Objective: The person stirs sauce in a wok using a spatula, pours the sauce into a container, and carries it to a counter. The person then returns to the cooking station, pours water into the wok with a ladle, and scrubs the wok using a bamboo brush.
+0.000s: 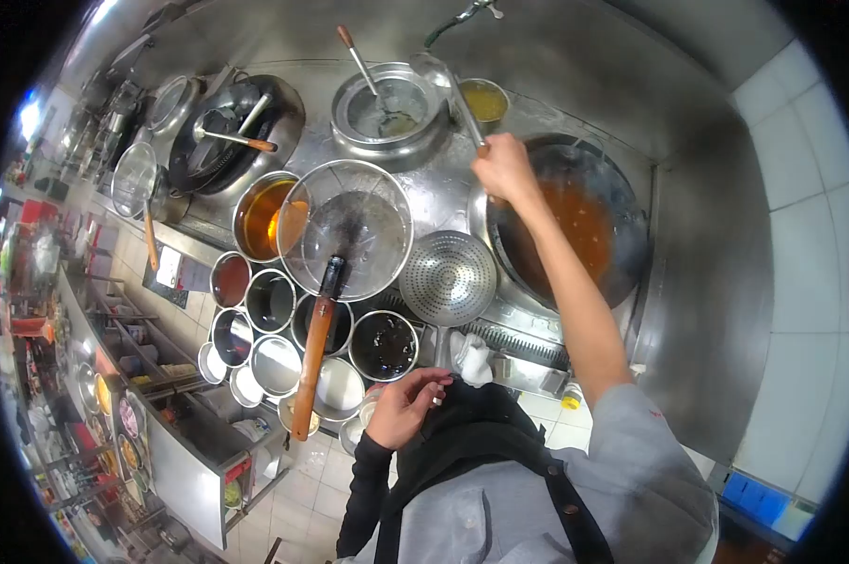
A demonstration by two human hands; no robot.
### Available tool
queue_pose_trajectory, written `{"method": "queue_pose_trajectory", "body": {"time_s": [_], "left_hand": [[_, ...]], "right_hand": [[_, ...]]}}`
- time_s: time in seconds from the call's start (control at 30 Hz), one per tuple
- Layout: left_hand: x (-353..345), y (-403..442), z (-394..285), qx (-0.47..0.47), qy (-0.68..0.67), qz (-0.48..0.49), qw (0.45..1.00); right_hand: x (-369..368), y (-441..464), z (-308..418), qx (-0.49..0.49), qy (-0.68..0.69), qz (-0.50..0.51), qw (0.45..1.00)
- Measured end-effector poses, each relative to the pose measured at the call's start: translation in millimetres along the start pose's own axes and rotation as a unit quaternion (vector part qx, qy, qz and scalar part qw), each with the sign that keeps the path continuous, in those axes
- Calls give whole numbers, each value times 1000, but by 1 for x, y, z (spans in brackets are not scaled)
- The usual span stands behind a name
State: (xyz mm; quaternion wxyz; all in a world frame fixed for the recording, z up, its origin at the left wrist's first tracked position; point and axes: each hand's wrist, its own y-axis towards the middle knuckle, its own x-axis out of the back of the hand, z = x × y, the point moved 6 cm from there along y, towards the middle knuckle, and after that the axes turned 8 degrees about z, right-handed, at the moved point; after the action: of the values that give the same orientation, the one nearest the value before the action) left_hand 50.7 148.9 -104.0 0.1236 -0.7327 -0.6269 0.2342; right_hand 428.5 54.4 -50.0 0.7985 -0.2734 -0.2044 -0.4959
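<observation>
My right hand (504,171) grips the handle of a ladle (434,70), its fingers wrapped round it. The ladle's bowl tilts over the back rim of a metal pot (387,105) and near a small pot of yellowish liquid (485,101). Beneath my right forearm, a wok (622,216) holds steaming reddish-brown liquid with small bits in it. My left hand (410,406) is low at my waist, fingers curled together with a small white bit by the thumb; what it holds is unclear. Beside it is a white cloth (471,360).
A large mesh strainer (344,226) and a perforated skimmer (448,279) lie left of the wok. Several seasoning pots, one with dark sauce (384,345), stand in front. A pot of orange oil (266,216) and a second wok (288,113) are farther left. A steel wall (701,282) bounds the right.
</observation>
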Motion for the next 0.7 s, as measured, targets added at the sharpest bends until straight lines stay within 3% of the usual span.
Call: {"method": "queue_pose_trajectory", "body": {"time_s": [0.03,0.1,0.2,0.3,0.33,0.43,0.57,0.63,0.7], "left_hand": [[3,-3,1,-8,1,-10,1000],[10,-10,2,-13,-20,-29,999],[26,-24,15,15,-5,-47,999],[38,-38,31,39,-38,-86,995],[41,-40,33,32,-44,-92,994],[43,-36,29,14,-45,-94,994],[27,-17,-6,7,4,-45,999],[15,-3,-16,-16,6,-10,1000],[-1,3,-28,2,23,11,1000]], "right_hand": [[-17,22,4,45,-11,-29,999],[-45,61,10,45,-19,-23,999],[-92,124,-3,-24,157,29,987],[-125,143,-17,-103,497,80,858],[-134,138,-22,-151,625,119,756],[-135,122,-30,-128,802,197,549],[-99,106,-32,-75,870,229,431],[-53,92,-39,-26,872,168,459],[5,72,-52,33,895,141,421]]}}
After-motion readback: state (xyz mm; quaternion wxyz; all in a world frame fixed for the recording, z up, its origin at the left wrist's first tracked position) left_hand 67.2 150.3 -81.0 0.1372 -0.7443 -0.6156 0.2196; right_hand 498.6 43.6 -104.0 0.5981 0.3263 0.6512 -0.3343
